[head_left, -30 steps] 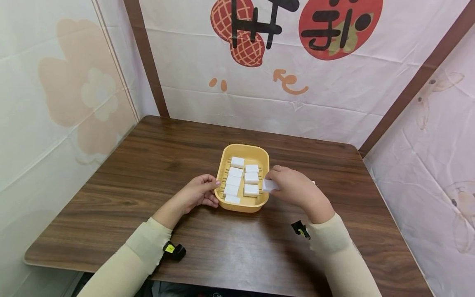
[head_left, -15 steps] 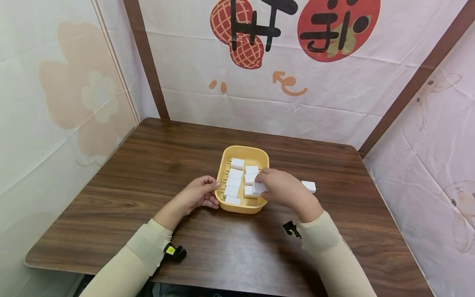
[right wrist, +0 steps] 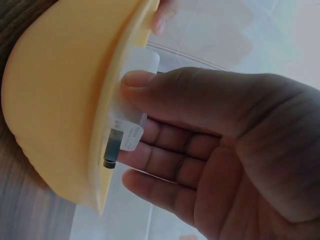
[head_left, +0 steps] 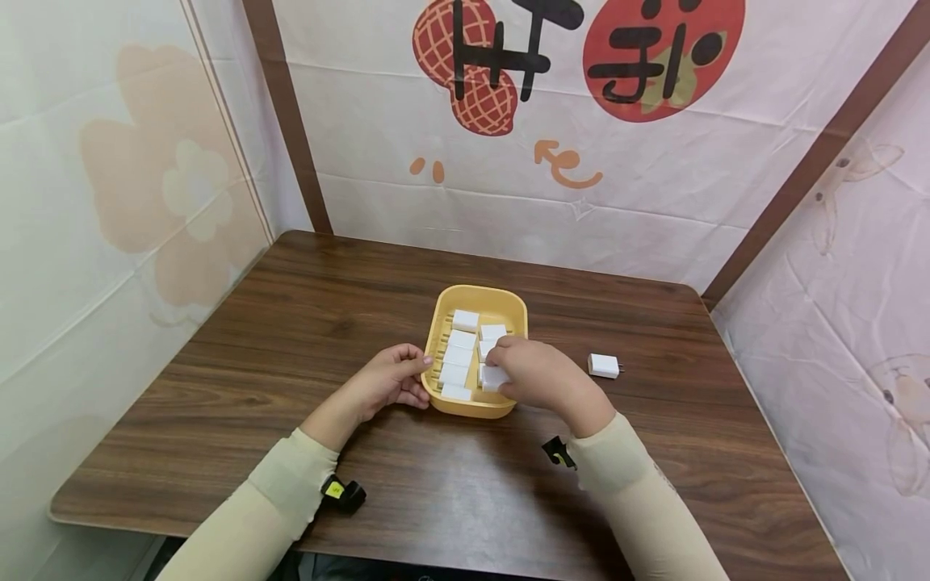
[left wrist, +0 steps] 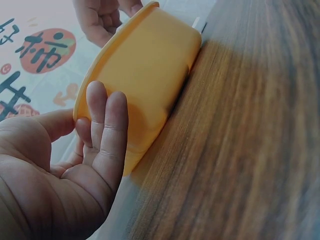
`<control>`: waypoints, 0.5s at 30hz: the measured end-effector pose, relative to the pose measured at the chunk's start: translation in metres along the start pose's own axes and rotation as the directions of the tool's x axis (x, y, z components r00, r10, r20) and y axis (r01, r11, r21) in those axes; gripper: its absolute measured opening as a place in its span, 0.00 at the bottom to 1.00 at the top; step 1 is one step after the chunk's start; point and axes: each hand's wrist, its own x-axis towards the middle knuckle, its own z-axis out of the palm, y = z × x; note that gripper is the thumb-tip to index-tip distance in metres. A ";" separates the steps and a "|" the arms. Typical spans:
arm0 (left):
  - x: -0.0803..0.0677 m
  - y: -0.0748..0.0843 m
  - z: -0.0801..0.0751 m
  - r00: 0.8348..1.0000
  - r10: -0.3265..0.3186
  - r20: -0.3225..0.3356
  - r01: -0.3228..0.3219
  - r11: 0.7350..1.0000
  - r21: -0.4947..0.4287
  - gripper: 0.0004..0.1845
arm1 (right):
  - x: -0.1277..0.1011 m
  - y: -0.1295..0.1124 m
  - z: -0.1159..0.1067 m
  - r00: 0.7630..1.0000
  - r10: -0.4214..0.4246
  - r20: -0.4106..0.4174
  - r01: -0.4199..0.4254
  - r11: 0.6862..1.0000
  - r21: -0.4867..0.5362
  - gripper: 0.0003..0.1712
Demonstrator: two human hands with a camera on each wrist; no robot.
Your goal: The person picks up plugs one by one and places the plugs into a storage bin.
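Note:
A yellow plastic tray stands on the table with two rows of white plug chargers inside. My left hand pinches the tray's left rim, thumb over the edge; in the left wrist view, fingers lie along its outer wall. Over the right row, my right hand holds a white plug charger between thumb and fingers. From the right wrist, the held charger shows small print and a dark metal prong, just by the tray rim. The right hand partly hides that row.
One more white plug charger lies on the wooden table, right of the tray, prongs facing right. Printed cloth walls close off the back and both sides.
My right hand has carried the charger left, from the tray's right rim to above the right row. The loose charger on the table has come into full view. The left hand stays put.

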 end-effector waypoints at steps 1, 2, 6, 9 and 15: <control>0.000 0.000 0.000 1.000 0.001 0.000 -0.001 1.000 0.000 0.16 | 0.001 -0.001 0.000 1.000 -0.002 0.006 0.002 1.000 0.000 0.17; 0.000 0.000 0.000 1.000 0.002 0.001 -0.002 1.000 0.000 0.16 | 0.002 -0.001 0.001 1.000 -0.004 0.013 0.005 1.000 -0.001 0.17; 0.000 -0.001 -0.001 1.000 0.006 0.004 -0.006 1.000 -0.004 0.16 | 0.005 -0.003 0.003 0.999 -0.006 0.038 0.006 1.000 0.002 0.16; 0.001 -0.002 -0.001 1.000 0.009 0.004 -0.008 1.000 -0.006 0.15 | 0.008 -0.003 0.006 0.999 -0.003 0.052 0.003 1.000 0.005 0.14; 0.001 -0.003 -0.002 1.000 0.008 0.000 -0.008 1.000 -0.003 0.16 | 0.013 -0.002 0.012 0.997 0.007 0.083 -0.010 0.999 0.032 0.08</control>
